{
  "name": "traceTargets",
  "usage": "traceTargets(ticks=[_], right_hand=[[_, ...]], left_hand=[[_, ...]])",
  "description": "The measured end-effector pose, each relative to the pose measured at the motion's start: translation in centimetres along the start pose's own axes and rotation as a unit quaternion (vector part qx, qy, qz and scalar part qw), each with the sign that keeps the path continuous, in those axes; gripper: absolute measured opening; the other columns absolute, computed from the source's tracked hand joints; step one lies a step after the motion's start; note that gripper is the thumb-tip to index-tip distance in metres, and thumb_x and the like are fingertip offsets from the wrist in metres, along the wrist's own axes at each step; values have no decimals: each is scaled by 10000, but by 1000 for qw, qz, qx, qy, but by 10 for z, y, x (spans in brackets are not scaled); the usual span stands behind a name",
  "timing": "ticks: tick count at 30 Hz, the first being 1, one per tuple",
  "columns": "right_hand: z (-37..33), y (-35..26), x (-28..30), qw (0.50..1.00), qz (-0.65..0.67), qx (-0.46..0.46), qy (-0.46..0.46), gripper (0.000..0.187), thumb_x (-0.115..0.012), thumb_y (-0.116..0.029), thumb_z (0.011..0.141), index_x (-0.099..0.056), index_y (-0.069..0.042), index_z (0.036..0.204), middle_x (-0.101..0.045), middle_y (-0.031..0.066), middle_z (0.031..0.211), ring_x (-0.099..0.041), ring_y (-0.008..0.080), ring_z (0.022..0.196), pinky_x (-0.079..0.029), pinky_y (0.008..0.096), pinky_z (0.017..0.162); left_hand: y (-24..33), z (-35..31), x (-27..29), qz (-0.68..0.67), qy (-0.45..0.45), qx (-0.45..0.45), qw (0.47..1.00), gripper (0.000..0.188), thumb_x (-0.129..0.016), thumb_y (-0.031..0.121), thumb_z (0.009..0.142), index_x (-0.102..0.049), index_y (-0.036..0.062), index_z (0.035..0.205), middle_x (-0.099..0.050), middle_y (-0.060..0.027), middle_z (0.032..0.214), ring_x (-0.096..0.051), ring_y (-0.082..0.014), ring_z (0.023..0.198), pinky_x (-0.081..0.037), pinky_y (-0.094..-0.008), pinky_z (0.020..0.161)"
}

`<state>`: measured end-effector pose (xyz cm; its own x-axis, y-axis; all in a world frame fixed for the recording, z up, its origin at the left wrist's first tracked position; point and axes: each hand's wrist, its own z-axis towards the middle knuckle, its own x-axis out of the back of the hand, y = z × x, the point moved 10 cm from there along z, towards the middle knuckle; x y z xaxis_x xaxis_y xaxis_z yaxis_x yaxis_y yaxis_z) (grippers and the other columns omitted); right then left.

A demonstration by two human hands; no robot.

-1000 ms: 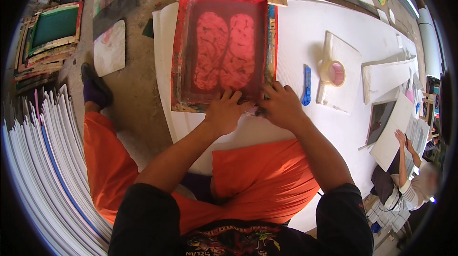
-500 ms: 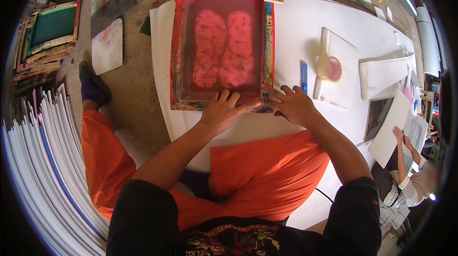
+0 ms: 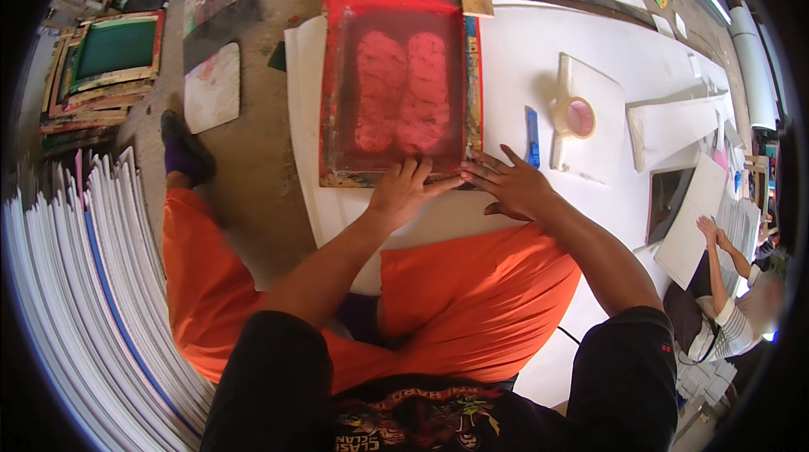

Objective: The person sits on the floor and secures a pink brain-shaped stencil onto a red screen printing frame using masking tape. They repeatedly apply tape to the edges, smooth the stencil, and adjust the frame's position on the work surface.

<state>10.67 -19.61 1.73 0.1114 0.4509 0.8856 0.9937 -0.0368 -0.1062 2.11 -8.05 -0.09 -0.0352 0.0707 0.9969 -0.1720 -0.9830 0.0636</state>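
Your left hand [image 3: 406,191] lies on the near rim of the red screen [image 3: 403,94], fingers bent over the edge and one digit stretched to the right; whether it pinches the rim you can't tell from here, as the underside is hidden. Your right hand [image 3: 514,187] is spread, palm down, its fingertips at the screen's near right corner. The fingertips of the two hands meet or nearly meet there; which it is can't be told.

The screen lies flat in front of you on the white board [image 3: 510,48], its long sides running away from you. Two pink sole shapes [image 3: 428,85] show side by side in its mesh. A small wood piece [image 3: 478,3] sits at its far right corner, and the wood along its right side is stained.

To the right of the screen, just beyond your right hand, lies the blue cutter [image 3: 533,139]. Next to it a roll of tape [image 3: 581,117] rests on a white slab [image 3: 602,125]. Farther right you have a dark pane [image 3: 668,203], and past it a co-worker's hands [image 3: 711,230] are raised close together.

On your left stands a stack of sheets [image 3: 80,275] on edge, with a pile of frames [image 3: 109,94] beyond it.
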Motion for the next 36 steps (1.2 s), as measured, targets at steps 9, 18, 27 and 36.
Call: traceTargets(ticks=[9, 18, 27, 36], right_hand=[[23, -43, 21, 995, 33, -65, 66, 916, -582, -630, 985, -242, -146, 1685, -213, 62, 1761, -179, 231, 1626, -185, 502, 1315], [36, -50, 4, 996, 10, -86, 16, 1004, -570, -682, 965, -176, -119, 1697, -158, 52, 1776, -158, 234, 1630, -150, 490, 1320], [38, -54, -3, 992, -14, -124, -1, 1080, -598, -708, 936, -128, -110, 1702, -147, 65, 1778, -149, 244, 1634, -116, 497, 1327], [39, -55, -1, 990, -36, -135, -22, 1105, -604, -725, 920, -108, -130, 1707, -145, 44, 1780, -142, 229, 1635, -126, 498, 1328]], left_hand=[[-7, -34, 11, -147, 32, 112, 982, 682, -609, 280, 1025, -366, 45, 1617, -342, -168, 1685, -272, -349, 1589, -237, -508, 1293], [-42, -99, 9, -46, 18, 154, 987, 689, -595, 362, 1041, -381, 31, 1606, -321, -179, 1696, -277, -347, 1590, -263, -474, 1286], [-41, -92, 52, -65, 52, 107, 991, 763, -620, 450, 1012, -385, 35, 1608, -362, -186, 1676, -300, -360, 1578, -248, -513, 1284], [-92, -127, 19, -56, -14, 156, 986, 860, -606, 577, 989, -340, 78, 1636, -312, -176, 1704, -275, -355, 1590, -218, -504, 1302]])
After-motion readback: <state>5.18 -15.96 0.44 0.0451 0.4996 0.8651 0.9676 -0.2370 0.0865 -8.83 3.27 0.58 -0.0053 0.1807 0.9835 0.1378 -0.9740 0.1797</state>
